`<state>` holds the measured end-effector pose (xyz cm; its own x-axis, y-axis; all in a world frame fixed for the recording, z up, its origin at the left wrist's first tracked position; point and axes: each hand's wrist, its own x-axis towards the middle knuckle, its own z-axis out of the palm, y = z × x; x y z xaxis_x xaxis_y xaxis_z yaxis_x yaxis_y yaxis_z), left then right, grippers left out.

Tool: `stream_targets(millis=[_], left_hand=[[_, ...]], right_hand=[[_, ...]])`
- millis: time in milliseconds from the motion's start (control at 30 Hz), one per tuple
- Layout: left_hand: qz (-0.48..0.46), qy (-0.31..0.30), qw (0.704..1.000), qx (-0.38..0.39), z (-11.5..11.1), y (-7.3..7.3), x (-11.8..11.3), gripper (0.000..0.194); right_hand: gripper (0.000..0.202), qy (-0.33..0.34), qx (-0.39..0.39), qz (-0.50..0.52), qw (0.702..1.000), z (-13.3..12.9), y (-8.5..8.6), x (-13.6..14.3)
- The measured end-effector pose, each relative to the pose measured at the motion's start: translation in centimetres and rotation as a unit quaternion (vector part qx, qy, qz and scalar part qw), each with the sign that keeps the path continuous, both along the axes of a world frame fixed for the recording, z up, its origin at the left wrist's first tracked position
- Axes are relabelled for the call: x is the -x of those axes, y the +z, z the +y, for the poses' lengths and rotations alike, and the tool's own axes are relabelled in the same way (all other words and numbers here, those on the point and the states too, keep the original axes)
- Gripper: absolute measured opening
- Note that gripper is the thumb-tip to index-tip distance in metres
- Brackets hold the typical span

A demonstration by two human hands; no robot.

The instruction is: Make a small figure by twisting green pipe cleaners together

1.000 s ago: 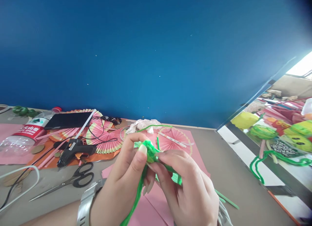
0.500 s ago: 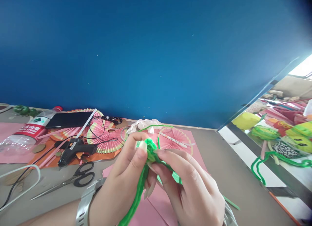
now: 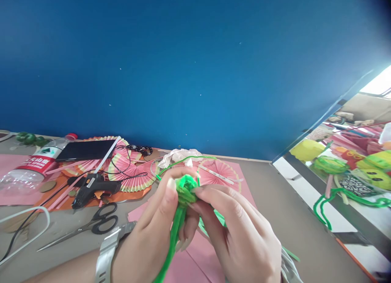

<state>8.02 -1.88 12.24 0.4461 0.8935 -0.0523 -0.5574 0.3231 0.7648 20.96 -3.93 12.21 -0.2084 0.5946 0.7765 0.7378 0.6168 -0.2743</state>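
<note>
Fingers of the left hand (image 3: 149, 230) and, opposite, of the right hand (image 3: 244, 234) grasp the green yarn bundle (image 3: 183, 195) between them, above pink paper (image 3: 198, 258) on the worktop (image 3: 269, 193). Its strands trail toward the lower left along its long axis, the rounded end pointing upward. Compared with the earlier frame, the left thumb (image 3: 169, 199) sits farther left, exposing more of that end.

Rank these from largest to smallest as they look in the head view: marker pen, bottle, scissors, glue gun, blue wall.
1. Blue wall
2. Bottle
3. Scissors and glue gun: too alike to rank
4. Marker pen
</note>
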Motion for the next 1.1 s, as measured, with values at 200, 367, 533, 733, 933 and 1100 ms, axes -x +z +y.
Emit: stream_targets(millis=[200,367,533,733,933,1100], left_hand=[[0.021,-0.018,1.0,-0.008,-0.6,-0.1,0.0,0.028],[0.04,0.011,0.999,-0.029,-0.8,-0.4,-0.3,0.03],[0.031,0.051,0.998,-0.003,-1.2,-0.3,-0.6,0.026],[0.029,0.044,0.999,-0.004,-1.5,-0.4,-0.4,0.027],[0.003,0.047,0.999,-0.002,-1.6,-0.4,-0.2,0.025],[0.011,0.06,0.998,0.013,-1.9,-0.3,-0.3,0.025]], right_hand=[[0.018,0.006,-0.003,0.012,1.0,0.2,0.4,0.0],[0.013,0.007,-0.006,0.047,0.999,0.3,0.3,0.5],[0.015,-0.001,0.005,0.065,0.998,-0.2,0.2,0.9],[0.026,0.007,-0.009,0.106,0.994,-0.2,0.4,0.7],[0.022,0.006,0.005,0.097,0.995,-0.4,0.9,0.8],[0.018,0.001,-0.016,0.085,0.996,-0.6,0.7,1.0]])
